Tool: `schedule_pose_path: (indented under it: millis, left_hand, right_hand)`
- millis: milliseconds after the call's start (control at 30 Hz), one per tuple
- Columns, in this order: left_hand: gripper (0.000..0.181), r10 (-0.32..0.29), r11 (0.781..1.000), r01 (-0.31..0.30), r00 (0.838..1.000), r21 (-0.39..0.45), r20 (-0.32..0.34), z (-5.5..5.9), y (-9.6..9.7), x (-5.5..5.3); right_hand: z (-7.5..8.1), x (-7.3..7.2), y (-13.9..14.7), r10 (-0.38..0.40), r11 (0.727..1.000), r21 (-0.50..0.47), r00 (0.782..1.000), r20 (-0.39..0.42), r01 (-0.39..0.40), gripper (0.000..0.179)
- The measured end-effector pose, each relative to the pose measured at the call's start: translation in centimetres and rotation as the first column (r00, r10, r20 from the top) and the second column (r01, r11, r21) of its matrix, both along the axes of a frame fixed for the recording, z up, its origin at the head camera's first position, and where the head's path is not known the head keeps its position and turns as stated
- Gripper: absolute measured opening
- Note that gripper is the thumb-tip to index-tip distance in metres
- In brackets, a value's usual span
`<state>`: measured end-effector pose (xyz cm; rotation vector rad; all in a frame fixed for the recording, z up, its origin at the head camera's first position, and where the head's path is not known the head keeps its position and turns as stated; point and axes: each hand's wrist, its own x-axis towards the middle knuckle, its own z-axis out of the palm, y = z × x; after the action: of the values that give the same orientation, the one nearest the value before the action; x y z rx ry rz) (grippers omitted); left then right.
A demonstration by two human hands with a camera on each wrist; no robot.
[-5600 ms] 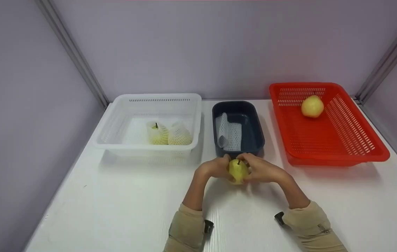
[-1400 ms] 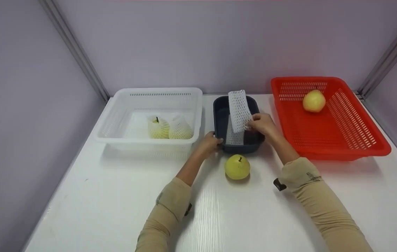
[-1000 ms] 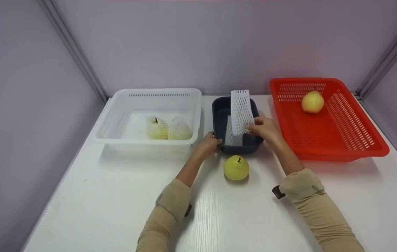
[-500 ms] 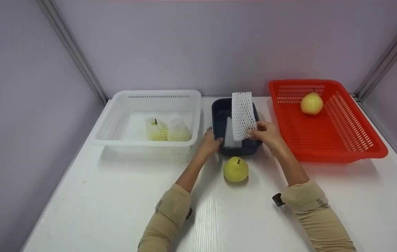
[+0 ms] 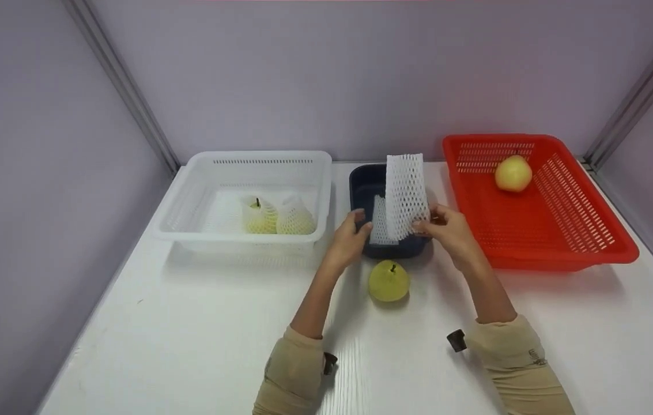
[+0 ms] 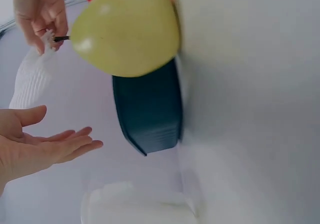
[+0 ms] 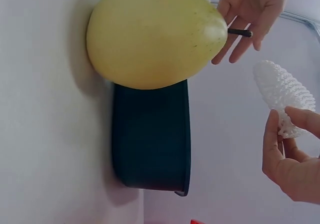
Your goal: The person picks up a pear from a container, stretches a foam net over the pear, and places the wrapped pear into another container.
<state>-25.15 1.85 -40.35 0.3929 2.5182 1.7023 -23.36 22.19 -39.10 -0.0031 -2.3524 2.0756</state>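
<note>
A white foam fruit net (image 5: 407, 193) is pinched at its lower right end between the thumb and fingers of my right hand (image 5: 452, 236), above the dark blue bin (image 5: 365, 180). My left hand (image 5: 346, 242) hovers left of the net with its fingers extended, touching nothing, as the left wrist view also shows. A bare yellow-green pear (image 5: 389, 281) stands stem up on the table just in front of the bin. Another foam net (image 5: 382, 225) lies inside the bin, partly hidden behind the held one.
At the left is a white basket (image 5: 188, 235) with two net-wrapped pears (image 5: 294, 218). A red basket (image 5: 557, 256) at the right has one bare pear (image 5: 513, 173) in it. Walls rise behind and at both sides of the white table (image 5: 199, 346).
Earlier both hands were at the pear; later the right hand lifted a net from the bin. My left hand has let go of the bin's edge and come nearer the held net.
</note>
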Motion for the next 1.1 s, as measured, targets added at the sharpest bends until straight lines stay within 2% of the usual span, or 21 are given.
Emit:
schedule_pose_path:
  millis: [100, 233, 400, 567, 800, 933, 1100]
  left_hand:
    - [0.036, -0.023, 0.999, 0.022, 1.0, 0.028, 0.013, 0.6, -0.2, 0.9]
    - [0.041, -0.068, 0.997, 0.066, 0.997, 0.046, 0.042, 0.9, -0.4, 1.4]
    - [0.048, -0.114, 0.992, 0.108, 0.989, 0.059, 0.091, 0.6, -0.3, 1.6]
    - [0.051, -0.119, 0.991, 0.108, 0.982, 0.079, 0.148, 0.5, -0.1, 1.5]
    - [0.055, -0.136, 0.991, 0.134, 0.976, 0.028, 0.17, 0.2, -0.2, 1.5]
    - [0.05, -0.187, 0.98, 0.168, 0.963, 0.107, 0.195, 0.1, -0.1, 1.5]
    - [0.038, -0.27, 0.943, 0.213, 0.938, 0.255, 0.217, 0.2, 0.1, 1.6]
  right_hand:
    - [0.0, 0.4, -0.2, -0.002, 1.0, -0.018, 0.999, -0.04, 0.002, 0.034]
    - [0.1, 0.9, -0.2, 0.001, 1.0, -0.014, 0.998, -0.056, -0.002, 0.036]
    - [0.1, 1.3, -0.2, 0.029, 1.0, -0.008, 0.999, -0.039, -0.029, 0.04]
    - [0.2, 1.5, -0.2, 0.058, 0.998, 0.03, 0.997, -0.048, -0.057, 0.037]
    - [0.3, 2.0, -0.2, 0.106, 0.992, 0.074, 0.992, -0.069, -0.101, 0.035]
    - [0.6, 2.4, -0.1, 0.122, 0.99, 0.081, 0.99, -0.072, -0.116, 0.039]
    - [0.8, 2.7, 0.0, 0.141, 0.987, 0.084, 0.988, -0.068, -0.135, 0.053]
